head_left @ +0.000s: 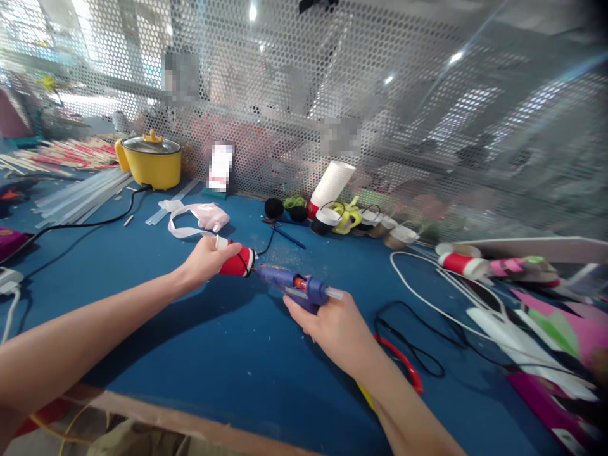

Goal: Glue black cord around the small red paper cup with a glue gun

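My left hand (205, 261) grips a small red cup (236, 261) with a white rim, held on its side above the blue tabletop (199, 354). My right hand (332, 326) holds a blue glue gun (294, 286). The gun's nozzle points left and touches the red cup's end. A clear glue stick pokes out of the gun's back, near my right thumb.
A yellow pot (151, 160) stands at the back left beside clear glue sticks (80, 196). A white ribbon (190, 218), a stack of white cups (331, 185), small decorated cups (361, 221), cables (427, 304) and coloured sheets (555, 329) lie around. A perforated metal screen (380, 107) closes the back.
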The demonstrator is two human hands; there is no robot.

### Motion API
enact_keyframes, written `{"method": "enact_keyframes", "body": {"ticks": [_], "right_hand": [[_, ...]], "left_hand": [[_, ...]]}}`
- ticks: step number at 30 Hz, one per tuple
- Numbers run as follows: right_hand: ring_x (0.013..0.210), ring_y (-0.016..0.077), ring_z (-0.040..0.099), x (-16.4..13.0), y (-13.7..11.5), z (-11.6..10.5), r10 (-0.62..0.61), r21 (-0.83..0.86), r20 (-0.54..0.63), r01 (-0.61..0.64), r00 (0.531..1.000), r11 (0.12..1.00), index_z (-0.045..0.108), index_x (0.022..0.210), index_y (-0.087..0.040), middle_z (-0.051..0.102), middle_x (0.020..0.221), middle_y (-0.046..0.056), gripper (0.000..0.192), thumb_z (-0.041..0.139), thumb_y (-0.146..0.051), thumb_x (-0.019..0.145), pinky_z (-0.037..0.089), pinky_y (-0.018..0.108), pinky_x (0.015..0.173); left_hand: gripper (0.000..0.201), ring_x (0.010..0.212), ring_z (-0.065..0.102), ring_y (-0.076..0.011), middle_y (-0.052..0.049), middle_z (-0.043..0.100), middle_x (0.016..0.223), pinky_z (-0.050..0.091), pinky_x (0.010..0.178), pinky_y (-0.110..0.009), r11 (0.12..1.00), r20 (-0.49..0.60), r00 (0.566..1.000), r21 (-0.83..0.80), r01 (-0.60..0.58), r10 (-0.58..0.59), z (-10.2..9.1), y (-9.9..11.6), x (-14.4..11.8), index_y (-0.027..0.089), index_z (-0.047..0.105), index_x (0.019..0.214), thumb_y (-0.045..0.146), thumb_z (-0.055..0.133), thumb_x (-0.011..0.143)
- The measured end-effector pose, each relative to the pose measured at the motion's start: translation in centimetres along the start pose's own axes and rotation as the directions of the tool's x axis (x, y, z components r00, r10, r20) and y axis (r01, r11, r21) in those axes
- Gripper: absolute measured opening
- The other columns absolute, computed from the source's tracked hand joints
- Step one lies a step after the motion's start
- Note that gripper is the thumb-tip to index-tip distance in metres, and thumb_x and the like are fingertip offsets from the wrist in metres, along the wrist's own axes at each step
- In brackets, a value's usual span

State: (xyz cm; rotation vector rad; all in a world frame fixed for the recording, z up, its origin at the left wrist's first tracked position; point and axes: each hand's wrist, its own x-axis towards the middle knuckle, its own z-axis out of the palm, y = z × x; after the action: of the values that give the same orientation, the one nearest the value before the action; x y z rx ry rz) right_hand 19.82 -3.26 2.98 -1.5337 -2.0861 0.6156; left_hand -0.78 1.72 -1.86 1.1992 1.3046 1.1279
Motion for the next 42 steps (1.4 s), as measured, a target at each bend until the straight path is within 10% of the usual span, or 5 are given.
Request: {"method": "enact_keyframes", "body": {"ticks": [31, 42], "right_hand": [[0.033, 0.0118, 0.045, 0.8, 0.5, -0.5, -0.009, -0.014, -0.101, 0.008, 0.995, 1.0, 0.048, 0.051, -0.021, 0.048, 0.035, -0.003, 0.025, 0.054, -0.033, 0.073, 0.038, 0.025, 0.04], [0.037, 0.0095, 0.044, 3.0, 1.3, -2.3, 0.093, 0.343, -0.082, -0.059, 0.992, 0.937, 0.052, 0.06, -0.018, 0.049, 0.042, -0.004, 0.021, 0.062, -0.035, 0.066, 0.038, 0.023, 0.04]], "left_hand": [[0.034, 0.044, 0.035, -0.0068, 0.004, 0.042, 0.048, 0.024, 0.042, -0.02, 0.969, 0.066, 0.974, 0.109, -0.221, 0.215, 0.0, -0.4, -0.4, 0.014, 0.049, 0.054, 0.042, 0.055, 0.072], [0.036, 0.043, 0.029, -0.0062, 0.004, 0.037, 0.046, 0.02, 0.041, -0.022, 0.941, 0.08, 0.963, 0.206, -0.27, 0.259, -0.1, 0.5, 0.8, 0.017, 0.041, 0.05, 0.042, 0.054, 0.073]]}}
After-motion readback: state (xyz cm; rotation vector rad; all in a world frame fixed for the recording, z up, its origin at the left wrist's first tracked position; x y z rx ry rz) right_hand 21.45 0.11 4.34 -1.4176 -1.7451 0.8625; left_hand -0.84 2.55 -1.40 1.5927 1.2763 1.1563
